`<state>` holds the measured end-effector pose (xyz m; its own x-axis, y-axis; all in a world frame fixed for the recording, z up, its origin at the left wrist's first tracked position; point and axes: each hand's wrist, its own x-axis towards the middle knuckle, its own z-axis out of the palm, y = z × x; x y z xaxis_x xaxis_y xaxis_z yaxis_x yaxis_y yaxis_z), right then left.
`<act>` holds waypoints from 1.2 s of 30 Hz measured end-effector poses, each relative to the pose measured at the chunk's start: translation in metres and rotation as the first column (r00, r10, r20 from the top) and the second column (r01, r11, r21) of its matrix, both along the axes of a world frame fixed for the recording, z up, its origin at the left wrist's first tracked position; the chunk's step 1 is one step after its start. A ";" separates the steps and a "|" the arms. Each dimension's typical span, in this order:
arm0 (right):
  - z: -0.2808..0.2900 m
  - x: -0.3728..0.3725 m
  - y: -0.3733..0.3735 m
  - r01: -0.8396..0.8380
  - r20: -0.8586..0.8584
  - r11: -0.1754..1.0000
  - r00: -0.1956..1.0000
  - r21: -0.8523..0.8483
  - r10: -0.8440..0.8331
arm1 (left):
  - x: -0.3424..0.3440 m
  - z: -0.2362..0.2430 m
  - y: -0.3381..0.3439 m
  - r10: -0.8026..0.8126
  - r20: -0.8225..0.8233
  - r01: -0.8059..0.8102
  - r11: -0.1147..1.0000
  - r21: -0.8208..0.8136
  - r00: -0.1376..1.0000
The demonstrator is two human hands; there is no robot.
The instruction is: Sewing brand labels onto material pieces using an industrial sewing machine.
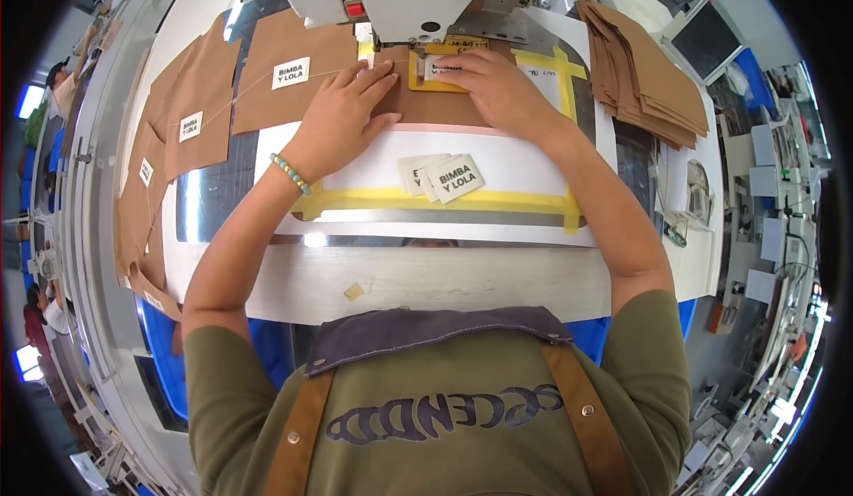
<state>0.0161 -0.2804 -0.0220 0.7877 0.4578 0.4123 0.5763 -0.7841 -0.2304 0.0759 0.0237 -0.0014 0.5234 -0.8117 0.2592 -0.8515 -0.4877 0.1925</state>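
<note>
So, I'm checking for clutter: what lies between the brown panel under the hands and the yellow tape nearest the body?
The head view shows overlapping labels on a white sheet, plus a pink strip.

at a sewing machine, the left hand rests on a brown panel; the right hand touches a label in a yellow frame. loose labels lie nearer, stacked sheets far right.

Room over near tabletop, machine head beyond
</note>
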 end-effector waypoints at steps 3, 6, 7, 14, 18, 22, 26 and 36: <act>0.000 0.002 -0.001 0.018 0.022 1.000 1.000 -0.012 -0.017 | 0.001 0.002 -0.001 -0.007 0.018 0.007 0.999 0.033 1.000; -0.002 0.005 -0.003 0.004 -0.009 0.999 1.000 0.048 -0.003 | 0.003 0.004 0.001 -0.012 -0.001 0.012 1.000 -0.002 1.000; -0.002 0.007 -0.004 0.016 -0.010 0.999 1.000 0.034 -0.015 | 0.003 0.006 0.002 0.001 0.014 -0.001 1.000 -0.008 1.000; 0.001 0.019 -0.005 0.062 -0.037 0.998 0.997 0.026 -0.061 | 0.007 0.012 0.015 0.003 -0.019 -0.005 0.996 -0.084 1.000; -0.002 0.021 -0.009 0.085 -0.016 0.994 0.996 0.072 -0.084 | 0.006 0.016 0.013 -0.013 -0.021 0.012 0.997 -0.072 1.000; 0.008 0.011 -0.015 0.121 -0.093 0.985 0.990 0.123 -0.110 | 0.006 0.014 0.012 -0.008 -0.044 0.006 0.999 -0.044 0.999; 0.033 -0.016 -0.038 0.253 -0.024 0.935 0.966 0.249 -0.256 | 0.010 0.006 0.015 0.001 -0.037 -0.001 1.000 -0.019 0.999; 0.014 -0.013 -0.109 0.483 -0.071 0.652 0.831 0.584 -0.552 | 0.019 0.006 -0.017 -0.135 0.002 0.135 0.990 -0.041 0.991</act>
